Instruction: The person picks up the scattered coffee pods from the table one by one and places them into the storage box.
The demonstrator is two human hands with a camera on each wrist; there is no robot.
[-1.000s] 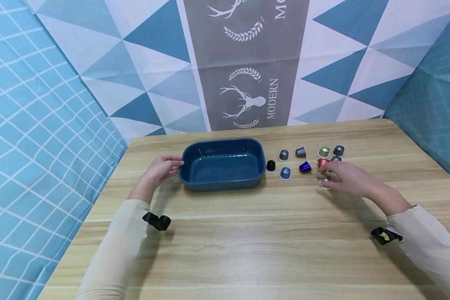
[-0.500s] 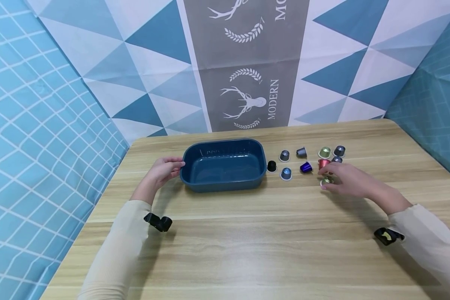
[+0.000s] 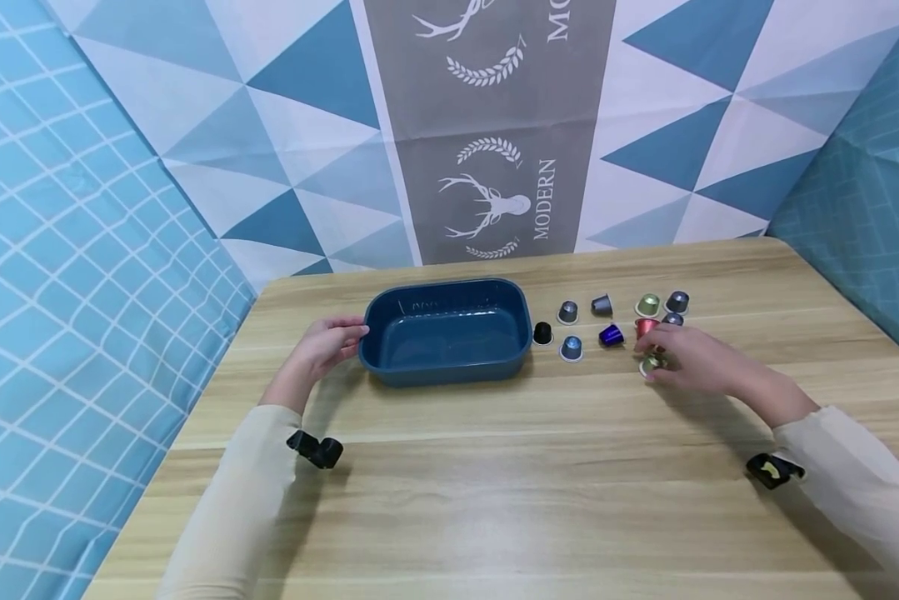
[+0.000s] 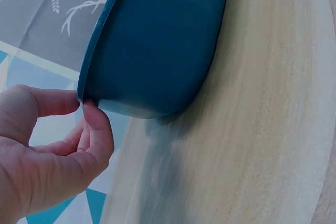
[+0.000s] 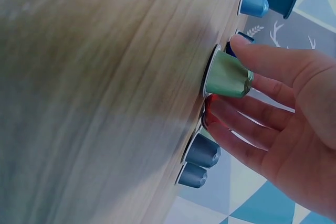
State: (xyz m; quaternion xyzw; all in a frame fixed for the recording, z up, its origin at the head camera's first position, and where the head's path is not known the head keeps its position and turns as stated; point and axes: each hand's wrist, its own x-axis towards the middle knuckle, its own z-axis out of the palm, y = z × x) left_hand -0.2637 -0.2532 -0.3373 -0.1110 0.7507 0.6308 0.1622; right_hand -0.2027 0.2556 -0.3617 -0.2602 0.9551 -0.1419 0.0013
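In the head view, my left hand (image 3: pixel 332 345) pinches the left rim of a dark blue rectangular basin (image 3: pixel 449 372), thumb and fingers meeting at its edge in the left wrist view. The basin stands on the wooden table. To the right, my right hand (image 3: pixel 692 358) has its thumb and fingers around a light green coffee capsule (image 5: pixel 228 74), which stands with its flat rim down at the table. Its index fingertip is hidden behind that capsule. A red capsule (image 3: pixel 646 327) lies right by the fingers, partly covered by them in the right wrist view.
Between basin and right hand stand a black capsule (image 3: pixel 542 333), a light blue capsule (image 3: pixel 571 348) and a grey one (image 3: pixel 567 312). A dark blue capsule (image 3: pixel 611 336) lies tipped over. Another green capsule (image 3: pixel 648 305) and a dark capsule (image 3: pixel 677 302) stand farther back. Patterned cloth (image 3: pixel 494 200) hangs behind.
The right thumb has drawn in a little against the green capsule, closing the grasp around it. The left hand and basin hold still.
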